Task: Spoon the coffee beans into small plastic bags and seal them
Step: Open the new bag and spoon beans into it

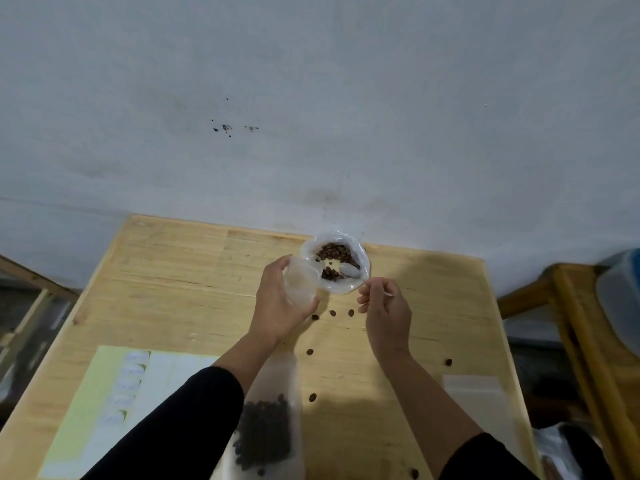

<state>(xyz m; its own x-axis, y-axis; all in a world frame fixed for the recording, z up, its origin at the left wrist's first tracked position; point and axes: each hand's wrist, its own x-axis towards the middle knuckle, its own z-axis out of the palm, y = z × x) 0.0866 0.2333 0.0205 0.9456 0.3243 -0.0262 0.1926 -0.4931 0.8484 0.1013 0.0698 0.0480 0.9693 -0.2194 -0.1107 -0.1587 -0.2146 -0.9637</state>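
Observation:
An open plastic bag of coffee beans (335, 261) stands at the far edge of the wooden table (180, 271). My left hand (280, 303) grips a small clear plastic cup (300, 284), tilted beside the bag's mouth. My right hand (382, 306) pinches the thin handle of a white plastic spoon (349, 270), whose bowl lies in the beans. A small frosted bag (268, 431) partly filled with beans lies near me between my arms. Several loose beans (332, 312) are scattered on the table.
A pale yellow sheet with labels (114, 403) lies at the near left. An empty flat clear bag (472, 393) lies at the right. A wooden frame with a blue-lidded container (620, 299) stands right of the table. A grey wall rises behind.

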